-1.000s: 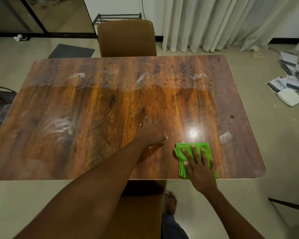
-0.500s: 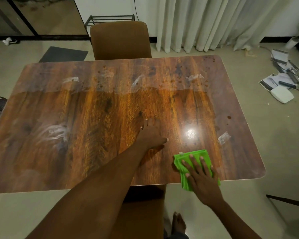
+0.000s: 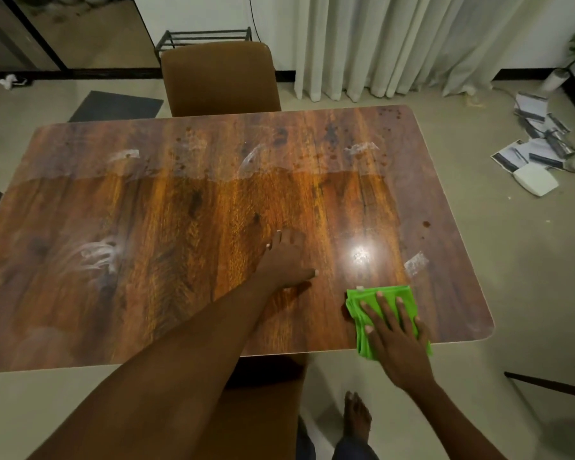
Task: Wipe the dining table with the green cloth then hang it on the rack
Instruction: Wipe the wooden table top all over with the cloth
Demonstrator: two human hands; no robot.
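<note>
A: Where is the green cloth [image 3: 365,302]?

B: Folded into a rough rectangle at the near edge of the dining table [image 3: 180,227], about five o'clock from the table's middle. Its near end overhangs that edge a little.

A: Which way does it run?

B: Its long axis goes from the far side toward the person, from twelve to six o'clock, leaning slightly, so the near end sits a bit more to the right. The far short edge faces twelve o'clock.

A: And the hands?

B: The right hand [image 3: 395,336] lies flat on top of the cloth, fingers spread and pointing toward eleven or twelve o'clock, palm pressing it down rather than pinching it. The left hand [image 3: 284,263] rests bare on the wood at about ten o'clock from the cloth, fingers splayed, holding nothing.

A: Anything else on the tabletop?

B: Whitish smears [image 3: 97,257] at nine o'clock, dark spots along the far side, and a bright light reflection just beyond the cloth.

A: Around the table?

B: A brown chair [image 3: 218,78] at twelve o'clock with a metal rack [image 3: 206,36] behind it, and white curtains [image 3: 412,44] at one o'clock.
</note>
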